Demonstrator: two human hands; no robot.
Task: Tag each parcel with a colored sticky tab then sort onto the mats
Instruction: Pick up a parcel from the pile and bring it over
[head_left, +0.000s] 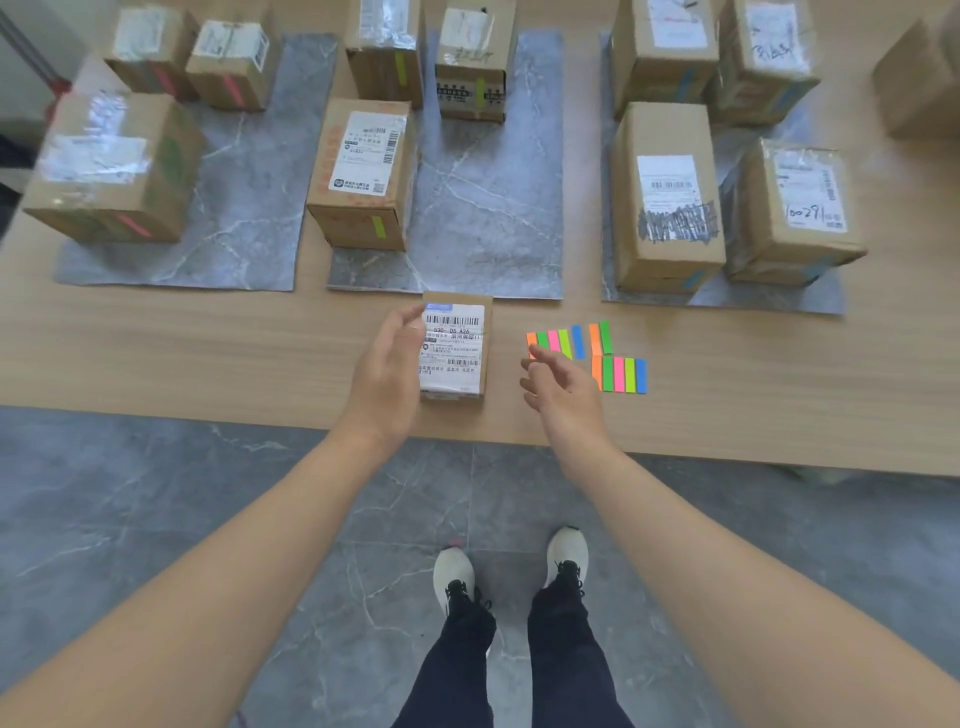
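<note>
Tabs (558, 343) just ahead of my right fingers (540, 356), long axes pointing away | right hand (563, 387) nearer, loosely open, empty | left hand (387, 374) cupped beside parcel (457, 348), grip unclear

We note small parcel (454, 349) near table (208, 338) front edge. Left of it: left hand (387, 374) close alongside, then long bare wood. Right of it: right hand (558, 384) low over wood, sticky tabs (618, 364) flat just past. Beyond it: middle mat (488, 208), bare lane straight ahead; labelled box (363, 171) flanks lane's left, upright box (475, 67) blocks far end.
</note>
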